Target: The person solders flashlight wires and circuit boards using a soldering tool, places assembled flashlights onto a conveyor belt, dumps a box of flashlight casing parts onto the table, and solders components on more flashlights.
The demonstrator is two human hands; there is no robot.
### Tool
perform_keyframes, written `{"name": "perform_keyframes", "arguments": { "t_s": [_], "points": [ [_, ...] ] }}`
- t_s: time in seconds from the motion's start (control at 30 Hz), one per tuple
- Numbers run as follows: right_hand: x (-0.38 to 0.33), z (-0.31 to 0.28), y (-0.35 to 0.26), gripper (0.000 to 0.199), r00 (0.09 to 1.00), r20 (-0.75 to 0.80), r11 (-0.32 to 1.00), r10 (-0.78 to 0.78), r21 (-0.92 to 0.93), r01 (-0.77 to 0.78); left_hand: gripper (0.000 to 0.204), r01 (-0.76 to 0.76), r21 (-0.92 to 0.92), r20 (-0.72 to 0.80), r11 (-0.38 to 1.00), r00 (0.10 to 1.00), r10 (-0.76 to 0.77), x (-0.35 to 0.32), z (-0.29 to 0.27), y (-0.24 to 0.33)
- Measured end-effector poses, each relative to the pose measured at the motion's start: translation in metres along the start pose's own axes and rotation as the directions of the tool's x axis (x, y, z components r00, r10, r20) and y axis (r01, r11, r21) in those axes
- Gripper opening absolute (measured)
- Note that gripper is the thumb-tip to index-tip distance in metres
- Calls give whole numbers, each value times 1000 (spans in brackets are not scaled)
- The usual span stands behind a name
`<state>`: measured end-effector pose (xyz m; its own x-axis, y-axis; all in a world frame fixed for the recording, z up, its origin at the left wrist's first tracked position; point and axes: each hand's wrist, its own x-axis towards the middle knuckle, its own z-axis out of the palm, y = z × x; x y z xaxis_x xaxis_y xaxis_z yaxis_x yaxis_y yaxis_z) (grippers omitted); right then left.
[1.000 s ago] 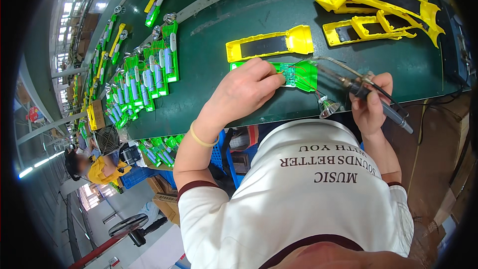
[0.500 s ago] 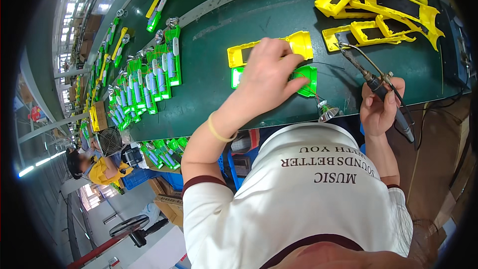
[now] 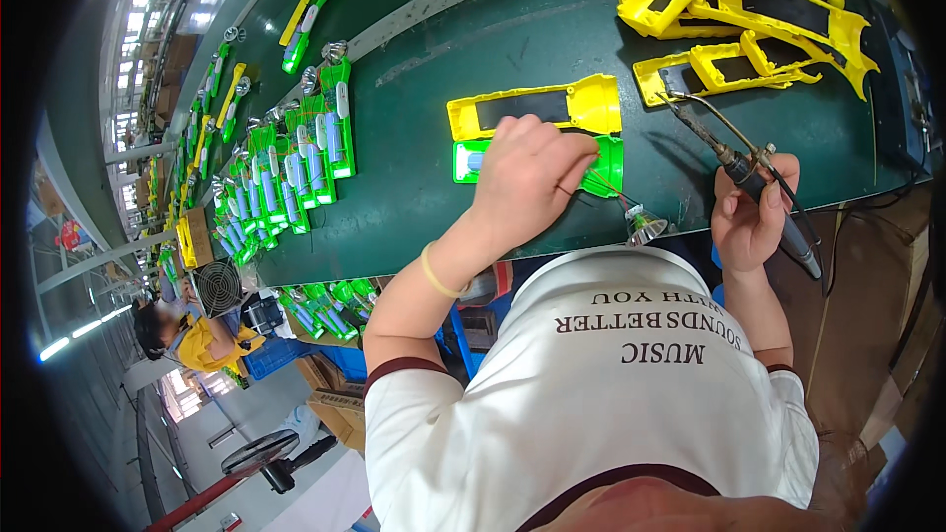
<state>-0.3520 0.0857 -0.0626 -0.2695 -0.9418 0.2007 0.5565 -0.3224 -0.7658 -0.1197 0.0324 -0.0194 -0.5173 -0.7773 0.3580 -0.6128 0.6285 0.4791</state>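
My left hand (image 3: 532,172) is closed in a pinch over a green flashlight housing half (image 3: 611,167); what the fingertips grip, if anything, is too small to make out. Thin wires run from that housing to a silver reflector (image 3: 645,226) at the table's near edge. A blue battery (image 3: 475,161) shows at the housing's left end, partly covered by the hand. Directly behind lies a yellow housing half (image 3: 532,108) with a dark panel. Off to the right, my right hand (image 3: 751,222) holds a soldering iron (image 3: 754,177), its tip pointing up and left beside another yellow shell.
More yellow shells (image 3: 778,5) are heaped at the far right. Several green housings with batteries (image 3: 286,172) are lined up at the left of the green table (image 3: 414,167). A person in yellow (image 3: 207,340) sits farther left, near a fan (image 3: 261,455).
My left hand has turned, and its spread thumb and fingers have drawn together over the green housing. The yellow half behind it shows more. The right hand and iron stay in place.
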Motion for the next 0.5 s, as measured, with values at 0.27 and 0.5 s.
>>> {"name": "perform_keyframes", "arguments": {
  "t_s": [0.27, 0.5],
  "points": [
    [-2, 3, 1, 28, 998, 12, 997, 56, -54, -55, 11, -22, 147, -201, 989, 978, 51, 3, -3, -22],
    [8, 6, -6, 26, 965, 194, 974, 177, -174, -144, 10, 288, -241, 136, 927, 956, -262, -3, -15, -17]
  ]
}}
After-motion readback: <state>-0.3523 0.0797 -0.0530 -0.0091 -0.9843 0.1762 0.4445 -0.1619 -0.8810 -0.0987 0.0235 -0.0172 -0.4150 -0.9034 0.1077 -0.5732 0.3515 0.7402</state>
